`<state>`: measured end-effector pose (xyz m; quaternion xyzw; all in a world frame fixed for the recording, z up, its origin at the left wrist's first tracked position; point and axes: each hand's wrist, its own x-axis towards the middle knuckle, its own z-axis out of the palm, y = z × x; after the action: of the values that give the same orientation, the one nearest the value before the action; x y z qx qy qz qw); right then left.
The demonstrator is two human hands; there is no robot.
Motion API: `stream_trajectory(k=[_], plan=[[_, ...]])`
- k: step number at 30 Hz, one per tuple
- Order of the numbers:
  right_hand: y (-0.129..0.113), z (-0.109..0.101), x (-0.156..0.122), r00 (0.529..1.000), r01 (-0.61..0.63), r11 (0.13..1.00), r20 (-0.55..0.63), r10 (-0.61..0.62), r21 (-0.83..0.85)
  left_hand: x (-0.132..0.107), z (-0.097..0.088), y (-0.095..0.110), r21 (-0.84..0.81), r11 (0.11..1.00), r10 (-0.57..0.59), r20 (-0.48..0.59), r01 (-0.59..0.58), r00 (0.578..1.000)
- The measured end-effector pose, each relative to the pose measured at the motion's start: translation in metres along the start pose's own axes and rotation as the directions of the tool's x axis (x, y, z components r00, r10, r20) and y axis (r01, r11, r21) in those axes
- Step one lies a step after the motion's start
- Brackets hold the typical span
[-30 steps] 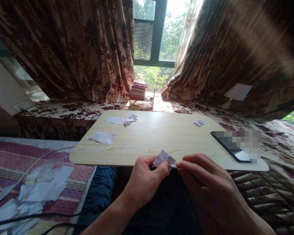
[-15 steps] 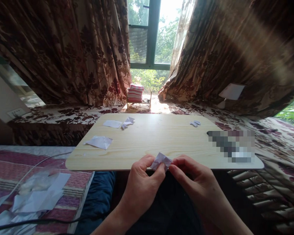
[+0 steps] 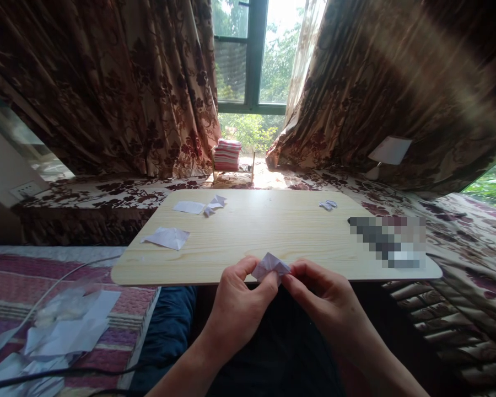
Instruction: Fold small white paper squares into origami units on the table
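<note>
A small folded piece of white paper point(image 3: 268, 263) is held up at the near edge of the pale wooden table point(image 3: 248, 231). My left hand point(image 3: 242, 300) is closed on it, thumb on the front and fingers behind. My right hand point(image 3: 322, 292) pinches the paper's right corner between thumb and forefinger. On the table's left lie a creased sheet of paper point(image 3: 167, 238), a flat paper piece point(image 3: 188, 207) and a folded paper shape point(image 3: 215, 204). Small folded papers point(image 3: 327, 205) rest at the far right.
A blurred-out object point(image 3: 386, 242) lies on the table's right side. Loose papers point(image 3: 66, 331) and cables point(image 3: 58, 374) are on the striped bed cover point(image 3: 124, 314) at left. Behind the table are a small rack with striped cloth point(image 3: 227, 154) and a white lamp point(image 3: 391, 150).
My right fingers have come in closer on the paper's right corner. The paper looks slightly flatter and wider. The whole view has shifted a little.
</note>
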<state>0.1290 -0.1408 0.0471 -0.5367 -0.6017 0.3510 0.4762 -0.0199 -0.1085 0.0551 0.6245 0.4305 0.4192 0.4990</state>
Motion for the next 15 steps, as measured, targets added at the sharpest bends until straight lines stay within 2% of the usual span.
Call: stream_trajectory(k=[3,7,9,11,13,15], plan=[[-0.002,0.002,-0.001,1.000,-0.003,1.000,0.017,0.002,0.010,-0.001,0.005,-0.003,-0.055,0.998,-0.012,0.014,0.013,1.000],[0.004,0.008,-0.002,1.000,0.011,0.999,-0.027,-0.012,-0.048,0.001,0.013,-0.009,-0.075,0.997,-0.030,-0.017,0.029,0.999],[0.012,0.007,-0.001,1.000,-0.002,0.997,-0.024,0.000,-0.078,0.004,0.015,-0.015,-0.094,0.994,-0.061,-0.029,0.058,0.998],[0.018,-0.001,0.000,1.000,0.017,0.991,-0.006,-0.017,-0.129,0.006,0.013,-0.020,-0.117,0.989,-0.094,0.016,0.095,0.995],[0.021,-0.013,0.001,0.988,0.133,0.956,-0.038,-0.148,-0.263,0.007,0.011,-0.023,-0.108,0.988,-0.106,0.078,0.114,0.991],[0.020,-0.025,0.001,0.938,0.306,0.870,-0.034,-0.345,-0.387,0.005,0.008,-0.023,-0.082,0.990,-0.104,0.118,0.114,0.988]])
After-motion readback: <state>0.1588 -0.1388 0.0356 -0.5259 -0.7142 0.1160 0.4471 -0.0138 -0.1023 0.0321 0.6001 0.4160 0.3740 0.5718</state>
